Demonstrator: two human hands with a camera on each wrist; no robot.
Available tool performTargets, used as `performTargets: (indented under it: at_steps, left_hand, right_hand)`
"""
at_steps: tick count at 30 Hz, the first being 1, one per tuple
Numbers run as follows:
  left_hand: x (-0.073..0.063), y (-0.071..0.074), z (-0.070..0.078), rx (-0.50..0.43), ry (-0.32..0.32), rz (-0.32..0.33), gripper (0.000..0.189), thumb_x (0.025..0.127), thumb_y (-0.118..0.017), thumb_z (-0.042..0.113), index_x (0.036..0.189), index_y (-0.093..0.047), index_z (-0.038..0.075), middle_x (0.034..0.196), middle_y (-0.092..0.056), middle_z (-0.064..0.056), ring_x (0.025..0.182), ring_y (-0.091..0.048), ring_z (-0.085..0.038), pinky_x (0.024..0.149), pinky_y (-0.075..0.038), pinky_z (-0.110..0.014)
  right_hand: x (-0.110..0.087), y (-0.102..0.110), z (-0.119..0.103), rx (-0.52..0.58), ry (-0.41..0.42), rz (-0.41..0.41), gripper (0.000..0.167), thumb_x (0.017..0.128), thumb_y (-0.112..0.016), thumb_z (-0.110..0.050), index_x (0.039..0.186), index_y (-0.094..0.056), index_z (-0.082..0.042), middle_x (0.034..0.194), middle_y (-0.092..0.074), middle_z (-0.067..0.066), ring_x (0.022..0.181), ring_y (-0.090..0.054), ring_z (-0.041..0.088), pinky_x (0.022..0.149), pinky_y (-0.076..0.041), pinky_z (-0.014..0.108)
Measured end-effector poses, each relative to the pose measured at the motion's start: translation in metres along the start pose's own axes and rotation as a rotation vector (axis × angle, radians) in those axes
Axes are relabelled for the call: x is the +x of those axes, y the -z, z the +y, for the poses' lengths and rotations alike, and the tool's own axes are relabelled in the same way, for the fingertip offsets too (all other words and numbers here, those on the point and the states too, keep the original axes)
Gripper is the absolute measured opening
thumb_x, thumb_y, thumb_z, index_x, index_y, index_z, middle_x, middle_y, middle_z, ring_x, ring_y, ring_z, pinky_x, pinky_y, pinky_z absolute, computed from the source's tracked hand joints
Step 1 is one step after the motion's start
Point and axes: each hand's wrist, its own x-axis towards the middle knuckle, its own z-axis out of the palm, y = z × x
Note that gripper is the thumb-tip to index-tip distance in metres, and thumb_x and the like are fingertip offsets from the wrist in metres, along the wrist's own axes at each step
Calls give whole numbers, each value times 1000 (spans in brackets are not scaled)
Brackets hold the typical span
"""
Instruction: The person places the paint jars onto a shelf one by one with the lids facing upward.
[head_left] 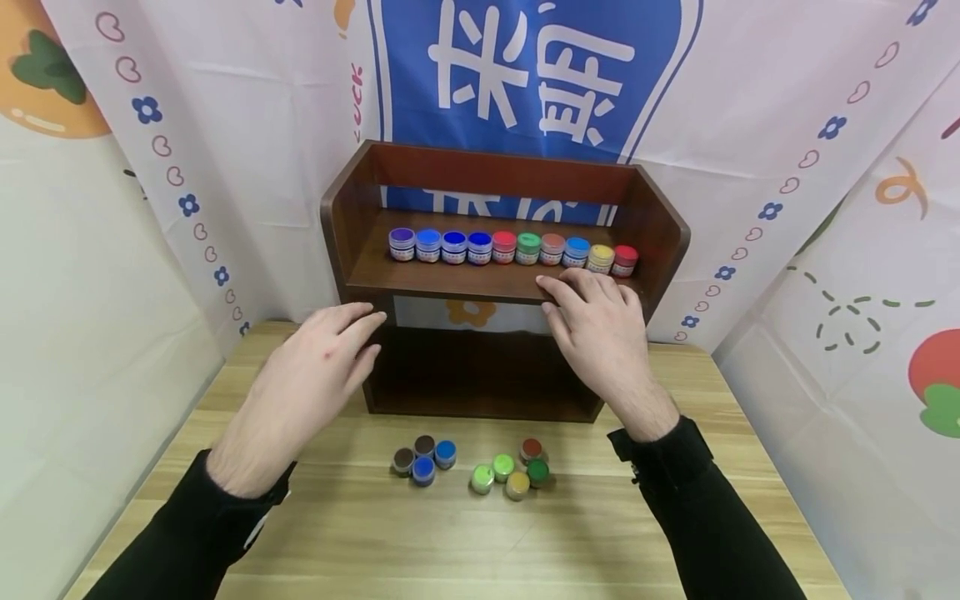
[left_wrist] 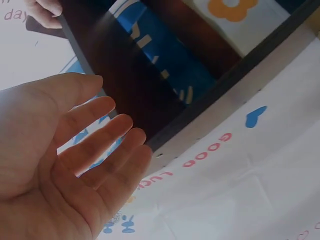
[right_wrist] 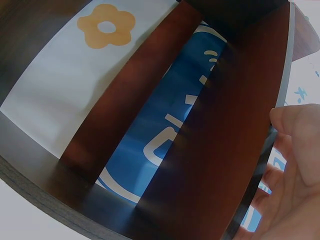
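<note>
A row of small paint jars (head_left: 480,247) with blue, red, green, pink and yellow lids stands along the upper board of a dark brown wooden shelf (head_left: 465,285). My right hand (head_left: 600,321) is at that board's front edge, below the yellow- and red-lidded jars. Its thumb (right_wrist: 287,120) lies at the edge, and the fingers reach over the board's upper side; no jar shows in its grasp. Near the shelf's left side, my left hand (head_left: 318,358) hovers with loosely bent, spread fingers (left_wrist: 95,155) and an empty palm.
On the wooden table (head_left: 360,542) before the shelf lie two loose groups of jars. The left group has blue jars (head_left: 423,471) and dark brown jars (head_left: 403,460); the right has green jars (head_left: 482,478), a yellow jar (head_left: 517,485) and a brown-red jar (head_left: 531,450). Printed cloth (head_left: 255,150) hangs behind.
</note>
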Motion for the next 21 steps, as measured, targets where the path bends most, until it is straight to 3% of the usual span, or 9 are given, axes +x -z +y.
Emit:
performTargets:
  at_steps: [11,21]
  left_hand:
    - [-17,-9,-14,-5,120,-122,39,115,-75,17,149,-73,-3,145,-76,-30,134,-75,-52,115,-64,-69]
    - [-33,-18,-41,14,194,-222,47,113,-76,18,150,-69,-10,150,-71,-39,137,-71,-60,117,-60,-76]
  right_hand:
    - [1,1,0,-4,-4,-12,42,123,-60,-40,161,-72,-28,158,-70,11,150,-63,38,127,-51,67]
    - [0,0,0,4,0,-9,40,123,-60,-39,160,-72,-29,157,-71,11,149,-63,38,126,-51,67]
